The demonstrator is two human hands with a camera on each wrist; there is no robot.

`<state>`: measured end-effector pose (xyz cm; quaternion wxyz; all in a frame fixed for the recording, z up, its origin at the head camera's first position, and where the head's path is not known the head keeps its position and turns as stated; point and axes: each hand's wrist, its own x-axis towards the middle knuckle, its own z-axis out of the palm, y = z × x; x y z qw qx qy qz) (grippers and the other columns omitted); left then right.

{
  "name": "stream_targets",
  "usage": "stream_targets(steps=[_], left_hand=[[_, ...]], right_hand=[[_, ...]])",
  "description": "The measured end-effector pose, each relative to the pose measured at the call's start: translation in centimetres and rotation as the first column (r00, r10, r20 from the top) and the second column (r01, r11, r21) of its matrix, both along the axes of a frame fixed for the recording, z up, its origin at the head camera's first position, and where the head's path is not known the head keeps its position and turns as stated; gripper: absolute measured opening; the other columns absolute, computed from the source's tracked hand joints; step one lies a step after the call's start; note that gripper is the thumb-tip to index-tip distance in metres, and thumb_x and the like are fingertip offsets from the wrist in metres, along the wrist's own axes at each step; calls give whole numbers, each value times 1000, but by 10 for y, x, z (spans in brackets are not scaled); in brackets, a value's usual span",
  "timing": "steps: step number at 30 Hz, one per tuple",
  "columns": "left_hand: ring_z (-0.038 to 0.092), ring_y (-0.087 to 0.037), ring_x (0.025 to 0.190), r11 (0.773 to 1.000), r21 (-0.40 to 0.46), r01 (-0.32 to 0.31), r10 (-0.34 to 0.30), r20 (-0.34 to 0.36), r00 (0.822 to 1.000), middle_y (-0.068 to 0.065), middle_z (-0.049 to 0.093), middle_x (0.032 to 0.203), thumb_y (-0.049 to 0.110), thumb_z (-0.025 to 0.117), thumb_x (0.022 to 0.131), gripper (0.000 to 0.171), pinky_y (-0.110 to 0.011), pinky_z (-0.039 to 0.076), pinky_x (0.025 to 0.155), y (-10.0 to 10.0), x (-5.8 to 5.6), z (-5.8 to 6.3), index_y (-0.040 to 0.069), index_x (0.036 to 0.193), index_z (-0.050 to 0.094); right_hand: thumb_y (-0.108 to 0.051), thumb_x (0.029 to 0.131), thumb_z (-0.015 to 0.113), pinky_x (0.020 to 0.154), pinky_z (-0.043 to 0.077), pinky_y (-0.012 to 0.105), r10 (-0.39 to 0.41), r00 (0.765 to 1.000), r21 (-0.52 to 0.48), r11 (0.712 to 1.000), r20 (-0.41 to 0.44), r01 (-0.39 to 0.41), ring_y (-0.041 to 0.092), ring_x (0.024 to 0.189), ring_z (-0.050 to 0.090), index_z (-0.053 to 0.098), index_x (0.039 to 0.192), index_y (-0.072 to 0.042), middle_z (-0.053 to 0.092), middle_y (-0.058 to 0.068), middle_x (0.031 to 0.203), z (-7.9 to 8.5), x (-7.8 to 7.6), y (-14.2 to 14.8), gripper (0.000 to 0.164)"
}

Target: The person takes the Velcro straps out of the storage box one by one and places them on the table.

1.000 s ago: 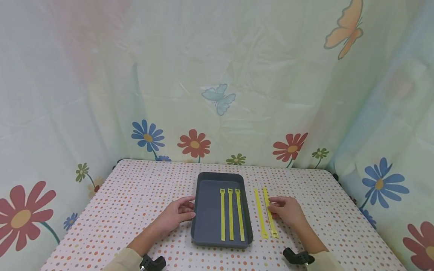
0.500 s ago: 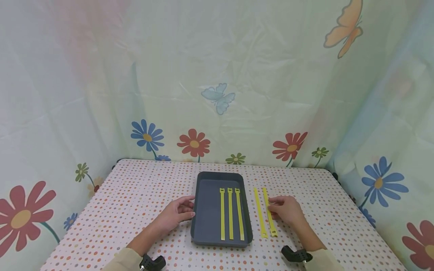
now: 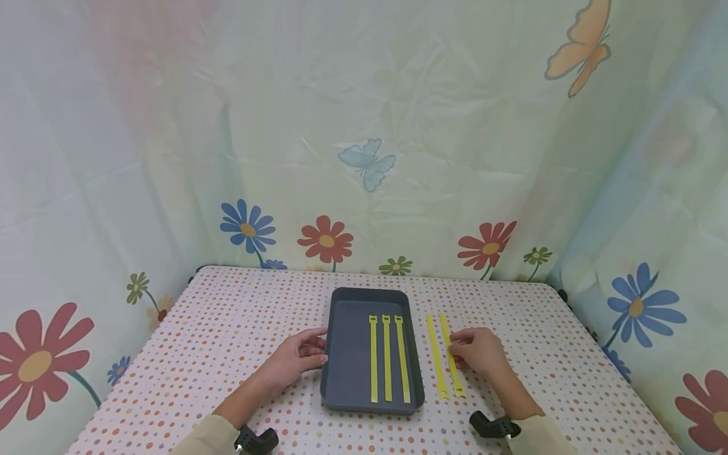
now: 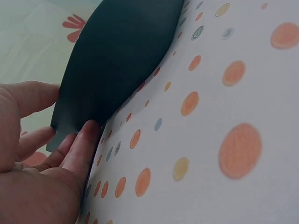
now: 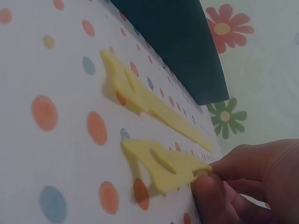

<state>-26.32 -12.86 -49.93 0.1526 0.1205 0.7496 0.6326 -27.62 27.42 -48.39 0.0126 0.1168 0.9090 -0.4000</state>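
Note:
My right hand (image 3: 483, 352) pinches a yellow cable tie (image 3: 457, 381) between thumb and forefinger, to the right of the tray. In the right wrist view, its slotted head (image 5: 161, 165) casts a shadow on the cloth beneath. Another yellow tie (image 3: 436, 357) lies alongside on the left, its slotted end towards me. Three more ties (image 3: 387, 360) lie lengthwise in the right half of the dark grey tray (image 3: 344, 354), slotted ends away from me. Fingertips of my left hand (image 3: 290, 361) touch the tray's left wall (image 4: 112, 56), the fingers loosely bent.
A white cloth (image 3: 239, 316) with coloured dots covers the table. Behind it and at both sides hangs a pale curtain (image 3: 284, 114) printed with flowers and butterflies. A black wrist strap (image 3: 495, 425) sits on each forearm.
The right wrist has shifted slightly to the left, and the pinched cable tie has moved a little with it. My left hand and the tray stay where they were.

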Motion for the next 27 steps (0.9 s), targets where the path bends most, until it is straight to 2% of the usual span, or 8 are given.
stream_targets(steps=[8,20,27], left_hand=[[64,-18,110,1000,-1,-2,2,1,1000,-20,57,133,12,71,97,65,-31,57,92,0,2,2,2,154,42],[64,-18,111,1000,4,4,-4,-11,1000,-20,57,133,13,71,97,65,-29,57,91,0,0,-1,1,154,42],[64,-18,109,1000,4,2,-2,-11,1000,-21,57,133,12,70,97,64,-29,57,91,0,1,1,1,154,42]], right_hand=[[-6,89,72,57,56,27,7,1000,17,1000,8,-7,16,65,62,71,114,5,69,6,76,2,1,-2,27],[-6,88,73,56,56,27,0,1000,35,999,1,0,14,61,62,71,112,5,69,5,74,2,2,-2,26],[-6,88,72,54,55,27,-4,1000,45,999,-5,5,15,59,62,71,113,5,68,5,73,2,3,-3,27]])
